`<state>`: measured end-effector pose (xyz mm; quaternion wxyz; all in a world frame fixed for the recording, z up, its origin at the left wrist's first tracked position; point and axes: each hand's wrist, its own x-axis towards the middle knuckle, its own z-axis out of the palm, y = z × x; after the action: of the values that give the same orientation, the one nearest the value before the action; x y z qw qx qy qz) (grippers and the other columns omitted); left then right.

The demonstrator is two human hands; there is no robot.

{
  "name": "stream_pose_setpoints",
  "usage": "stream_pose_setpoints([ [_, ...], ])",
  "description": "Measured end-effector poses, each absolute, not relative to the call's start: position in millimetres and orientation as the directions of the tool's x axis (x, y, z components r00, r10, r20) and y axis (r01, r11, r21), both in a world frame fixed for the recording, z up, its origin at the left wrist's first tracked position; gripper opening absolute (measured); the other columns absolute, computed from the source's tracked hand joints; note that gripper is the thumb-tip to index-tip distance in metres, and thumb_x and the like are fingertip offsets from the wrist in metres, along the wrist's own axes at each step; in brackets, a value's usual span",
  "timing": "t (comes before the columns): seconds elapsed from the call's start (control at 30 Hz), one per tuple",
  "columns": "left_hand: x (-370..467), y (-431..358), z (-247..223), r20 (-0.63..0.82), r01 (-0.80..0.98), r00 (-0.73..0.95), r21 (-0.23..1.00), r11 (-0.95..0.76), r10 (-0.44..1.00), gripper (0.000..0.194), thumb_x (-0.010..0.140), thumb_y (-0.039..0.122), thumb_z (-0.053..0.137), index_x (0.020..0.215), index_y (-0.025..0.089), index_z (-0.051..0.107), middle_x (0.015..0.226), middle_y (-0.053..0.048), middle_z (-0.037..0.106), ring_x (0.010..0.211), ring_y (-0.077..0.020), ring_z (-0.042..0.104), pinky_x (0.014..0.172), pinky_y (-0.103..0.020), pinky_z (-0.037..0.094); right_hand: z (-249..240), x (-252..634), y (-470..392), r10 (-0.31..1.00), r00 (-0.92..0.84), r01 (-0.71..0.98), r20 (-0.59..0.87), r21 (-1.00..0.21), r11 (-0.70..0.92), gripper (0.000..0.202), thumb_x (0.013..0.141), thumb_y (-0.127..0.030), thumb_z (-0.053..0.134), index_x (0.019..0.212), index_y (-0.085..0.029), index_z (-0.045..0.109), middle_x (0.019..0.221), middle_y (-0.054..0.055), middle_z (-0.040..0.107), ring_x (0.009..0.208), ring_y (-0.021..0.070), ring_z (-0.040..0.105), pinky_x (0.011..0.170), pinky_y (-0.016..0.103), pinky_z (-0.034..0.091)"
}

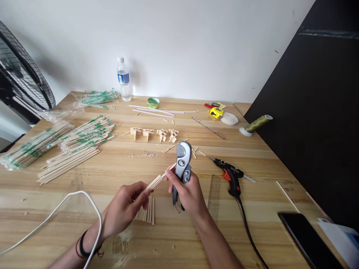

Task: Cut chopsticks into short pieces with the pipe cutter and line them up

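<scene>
My left hand (125, 205) is closed around a few thin wooden sticks (155, 182) that point up and to the right. My right hand (190, 192) holds a grey pipe cutter (183, 150) upright, its rounded head at the top. The right thumb and fingertips also pinch a thin stick that runs beside the cutter's head; whether it sits between the jaws, I cannot tell. Below the left hand lies a row of cut sticks (150, 211), partly hidden by that hand. Several small stick assemblies (147, 133) stand farther back on the wooden table (179, 246).
Bundles of wrapped sticks (89, 130) lie at left, near a fan (25, 71). A water bottle (124, 84) stands at the back. At right are a glue gun (232, 175), a ruler (214, 196), a phone (307, 239) and a tape measure (216, 112). A white cable (67, 195) crosses my left wrist.
</scene>
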<state>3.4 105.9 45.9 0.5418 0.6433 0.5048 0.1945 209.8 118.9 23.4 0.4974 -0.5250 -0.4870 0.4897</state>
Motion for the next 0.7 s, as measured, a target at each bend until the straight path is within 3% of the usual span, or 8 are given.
stream_pose_setpoints([
  [0.17, -5.6, 108.4, 52.8, -0.254, 0.475, 0.360, 0.878, 0.057, 0.898, 0.049, 0.103, 0.058, 0.046, 0.083, 0.018, 0.067, 0.063, 0.002, 0.053, 0.056, -0.0119, 0.040, 0.054, -0.026, 0.030, 30.2, 211.6, 114.7, 0.992, 0.005, 0.227, 0.123, -0.966, 0.119, 0.027, 0.100, -0.043, 0.060, 0.088, -0.020, 0.065, 0.074, 0.000, 0.066, 0.061, 0.0158, 0.063, 0.062, 0.026, 0.049],
  [0.33, -18.0, 112.2, 49.4, -0.201, 0.369, 0.309, 0.926, 0.078, 0.930, 0.043, 0.103, 0.056, 0.049, 0.097, 0.018, 0.069, 0.069, 0.001, 0.058, 0.058, -0.0117, 0.040, 0.053, -0.025, 0.029, 31.5, 219.0, 117.1, 0.905, -0.068, 0.463, 0.419, -0.791, 0.401, 0.010, 0.097, -0.020, 0.057, 0.103, -0.021, 0.065, 0.093, 0.004, 0.068, 0.083, 0.0189, 0.066, 0.077, 0.028, 0.050],
  [0.5, -21.4, 107.8, 46.2, -0.125, 0.295, 0.352, 0.955, 0.017, 0.928, 0.037, 0.104, 0.051, 0.050, 0.101, 0.018, 0.067, 0.070, 0.001, 0.056, 0.057, -0.0110, 0.039, 0.051, -0.024, 0.028, 26.3, 222.2, 120.3, 0.875, -0.104, 0.550, 0.473, -0.706, 0.447, 0.026, 0.088, -0.009, 0.057, 0.108, -0.023, 0.061, 0.103, 0.006, 0.068, 0.095, 0.0227, 0.066, 0.083, 0.033, 0.052],
  [0.7, -13.7, 101.4, 51.8, 0.001, 0.421, 0.423, 0.885, -0.198, 0.906, 0.043, 0.106, 0.046, 0.046, 0.076, 0.019, 0.062, 0.066, 0.001, 0.055, 0.060, -0.0125, 0.047, 0.057, -0.024, 0.035, 18.2, 213.2, 117.5, 0.840, -0.163, 0.620, 0.518, -0.608, 0.495, 0.050, 0.072, 0.001, 0.059, 0.115, -0.025, 0.061, 0.112, 0.009, 0.069, 0.106, 0.0293, 0.064, 0.093, 0.043, 0.053],
])
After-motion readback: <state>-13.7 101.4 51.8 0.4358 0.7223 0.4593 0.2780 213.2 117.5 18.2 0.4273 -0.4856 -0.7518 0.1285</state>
